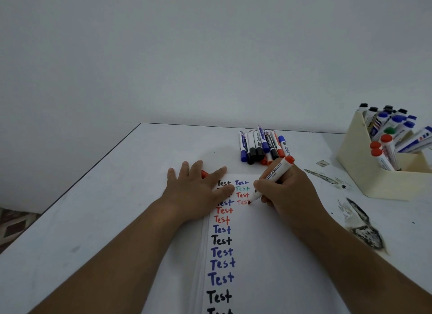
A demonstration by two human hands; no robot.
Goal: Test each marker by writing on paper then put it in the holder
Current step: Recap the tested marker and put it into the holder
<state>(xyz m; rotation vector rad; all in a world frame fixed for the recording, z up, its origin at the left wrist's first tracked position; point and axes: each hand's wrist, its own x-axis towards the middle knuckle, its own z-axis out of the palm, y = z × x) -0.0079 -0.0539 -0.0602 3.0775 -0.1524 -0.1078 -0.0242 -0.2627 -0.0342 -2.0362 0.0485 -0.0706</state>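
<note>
Pressure should stay light: the right hand [288, 192] pinches the red marker [271, 180], tip on the paper [268, 243] finishing a faint "Test". Left hand [196, 187], fingers flat, steadies the sheet. Beige holder [364, 173] waits right on the counter [117, 196].

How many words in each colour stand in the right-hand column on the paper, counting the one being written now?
Blue word: 1
Green word: 1
Red words: 2, the lower one unfinished at the tip of the red marker
Total: 4
</note>
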